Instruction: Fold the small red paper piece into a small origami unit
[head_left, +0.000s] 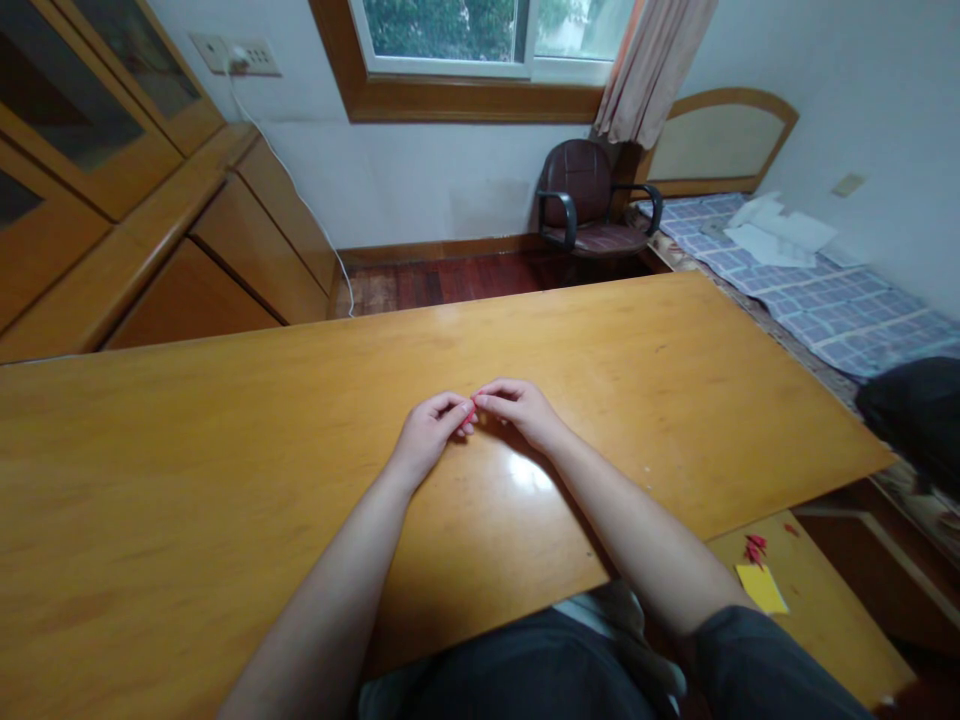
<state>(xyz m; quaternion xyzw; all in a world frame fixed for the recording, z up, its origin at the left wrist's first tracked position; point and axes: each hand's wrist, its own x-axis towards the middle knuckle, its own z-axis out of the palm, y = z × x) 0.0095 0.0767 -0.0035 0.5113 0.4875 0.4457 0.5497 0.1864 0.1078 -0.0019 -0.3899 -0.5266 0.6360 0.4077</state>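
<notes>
Both hands meet above the middle of the wooden table [247, 440]. Between their fingertips is a small red item [472, 411], mostly covered, so its shape is unclear. My left hand [435, 428] pinches it between thumb and fingers. From the right, my right hand [519, 408] closes thumb and forefinger on its upper end, and the fingertips of the two hands nearly touch.
On a lower surface at right lie several red pieces [755, 549] and a yellow paper square [763, 588]. Beyond the table stand a dark red armchair [581, 195], a bed [840, 290] and a wooden cabinet [187, 260]. A black bag [919, 415] is at far right.
</notes>
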